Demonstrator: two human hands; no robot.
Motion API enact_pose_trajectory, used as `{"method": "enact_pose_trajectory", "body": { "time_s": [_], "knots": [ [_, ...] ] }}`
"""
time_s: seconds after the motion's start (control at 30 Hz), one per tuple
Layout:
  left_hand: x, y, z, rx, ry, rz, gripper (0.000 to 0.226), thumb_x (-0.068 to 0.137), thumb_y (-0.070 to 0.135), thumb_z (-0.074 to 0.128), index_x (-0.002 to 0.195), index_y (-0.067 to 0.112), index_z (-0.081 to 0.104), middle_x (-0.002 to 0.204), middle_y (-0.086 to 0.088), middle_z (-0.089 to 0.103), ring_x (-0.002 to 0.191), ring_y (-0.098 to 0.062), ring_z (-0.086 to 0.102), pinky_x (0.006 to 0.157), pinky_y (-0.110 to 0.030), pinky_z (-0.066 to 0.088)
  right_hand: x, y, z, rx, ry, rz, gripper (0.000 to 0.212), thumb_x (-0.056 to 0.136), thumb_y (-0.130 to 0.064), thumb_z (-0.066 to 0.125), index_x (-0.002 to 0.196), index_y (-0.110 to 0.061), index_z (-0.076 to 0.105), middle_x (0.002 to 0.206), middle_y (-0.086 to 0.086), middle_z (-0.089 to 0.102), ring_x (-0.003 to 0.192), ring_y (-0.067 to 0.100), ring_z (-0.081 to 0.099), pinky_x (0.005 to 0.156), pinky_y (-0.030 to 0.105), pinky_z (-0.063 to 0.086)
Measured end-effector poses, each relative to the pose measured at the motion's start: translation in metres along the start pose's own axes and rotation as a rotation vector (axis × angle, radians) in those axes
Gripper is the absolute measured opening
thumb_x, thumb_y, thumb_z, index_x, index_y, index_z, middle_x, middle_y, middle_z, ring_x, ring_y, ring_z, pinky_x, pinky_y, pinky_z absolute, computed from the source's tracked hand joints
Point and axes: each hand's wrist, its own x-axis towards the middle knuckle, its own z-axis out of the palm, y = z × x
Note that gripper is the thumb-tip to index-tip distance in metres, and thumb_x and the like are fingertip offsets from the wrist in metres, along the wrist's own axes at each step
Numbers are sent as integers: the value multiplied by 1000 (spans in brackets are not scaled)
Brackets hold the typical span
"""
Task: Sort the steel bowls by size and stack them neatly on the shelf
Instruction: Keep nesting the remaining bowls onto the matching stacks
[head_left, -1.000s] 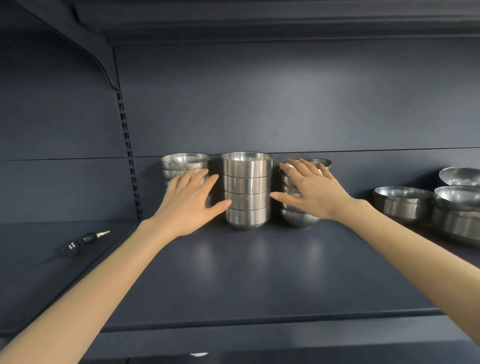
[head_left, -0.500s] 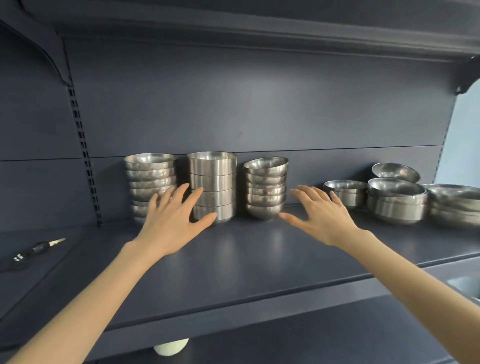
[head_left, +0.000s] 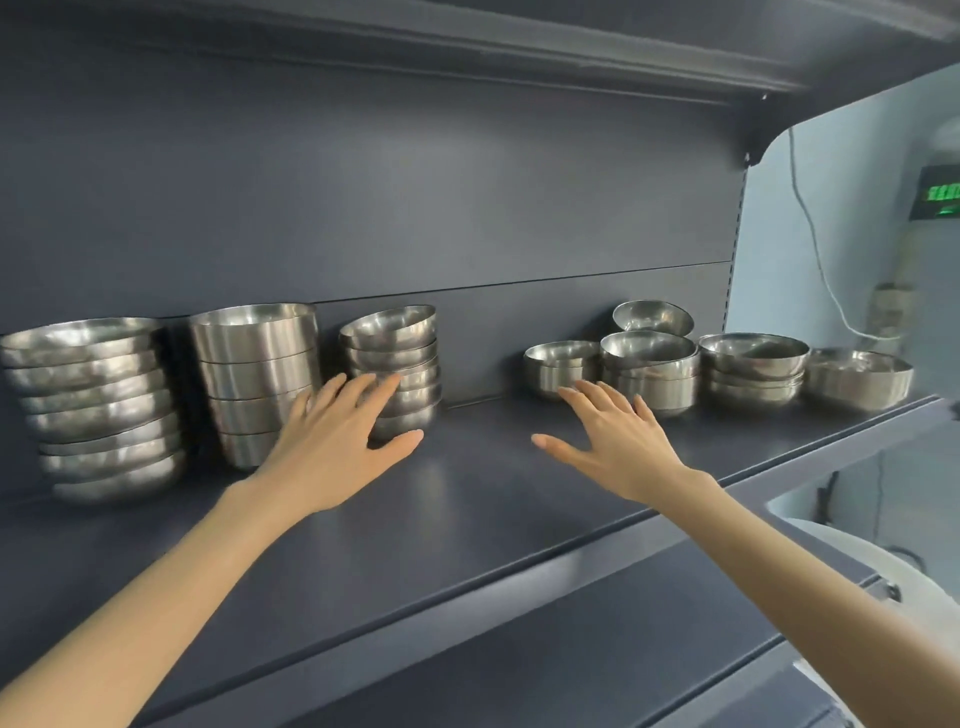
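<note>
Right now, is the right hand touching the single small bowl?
Cannot tell. In the head view the right hand overlaps the single small bowl, so neither contact nor gap shows.

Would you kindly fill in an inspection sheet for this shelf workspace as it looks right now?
Surface: dark blue shelf, bare in front of the bowls.
Job's things: three stacks at left: wide bowl stack, straight-sided bowl stack, small bowl stack; loose bowl group at right, partly stacked.
Clutter: nothing seen.
Grippers: left hand open, in front of the two nearer stacks; right hand open over the shelf; neither holds anything.
Cables: white cable hangs down the right wall.
Surroundings: green-lit display on that wall; upper shelf overhead.
</note>
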Motion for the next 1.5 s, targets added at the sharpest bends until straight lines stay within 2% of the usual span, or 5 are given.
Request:
{"method": "enact_pose_trajectory", "body": {
  "time_s": [0.33,0.8,1.1,1.33,1.5],
  "knots": [
    [70,104,31,-108,-40,64,72,92,67,27,153,34,10,159,10,17,148,-16,9,118,-39,11,40,107,-19,-14,181,-33,69,88,-63,46,142,-22,39,146,-2,42,138,22,32,114,43,21],
    [148,214,56,-321,-64,-6,68,93,62,38,151,30,22,157,9,26,140,-18,30,109,-40,25,80,194,-31,107,149,-153,70,86,-65,47,143,-23,39,146,-4,41,136,20,34,105,36,31],
    [172,230,58,-451,-93,-89,67,89,60,53,140,19,38,144,6,42,132,-18,39,99,-36,34,117,203,-43,248,-313,-112,100,75,-72,54,152,-21,14,157,1,20,143,25,24,111,40,29],
    [197,220,73,-588,-160,-45,79,60,88,57,127,47,49,125,23,55,120,-7,51,101,-40,45,134,215,-51,283,-437,-86,101,79,-63,61,152,-21,6,158,-3,19,145,21,20,102,28,24],
    [206,225,74,-641,-269,-30,97,66,76,66,146,33,30,145,20,38,138,-10,33,111,-30,31,139,228,-54,328,-494,-83,108,66,-73,65,151,-30,15,151,-10,31,139,16,30,108,30,29]
  ]
}}
